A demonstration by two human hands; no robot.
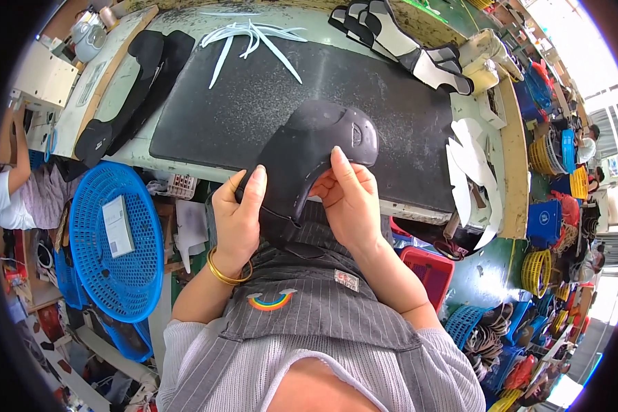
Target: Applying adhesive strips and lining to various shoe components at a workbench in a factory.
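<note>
A black shoe upper (299,147) is held at the near edge of the worktable, its rounded end with a small raised oval mark tipped up to the right. My left hand (237,216) pinches its left edge, thumb on top. My right hand (352,202) grips the inner edge of its curved opening, with the thumb pressed on the outer face and the fingers curled beneath. The upper's underside and some of my fingertips are hidden. Beneath and beyond it lies a dark mat (213,117).
Pale blue strips (250,34) lie at the mat's far edge. Black pieces (144,82) are stacked left, black-and-white parts (391,38) far right, white cut pieces (474,161) right. A blue basket (82,233) stands at left, near a co-worker's arm (20,147). A red crate (429,271) sits below the table.
</note>
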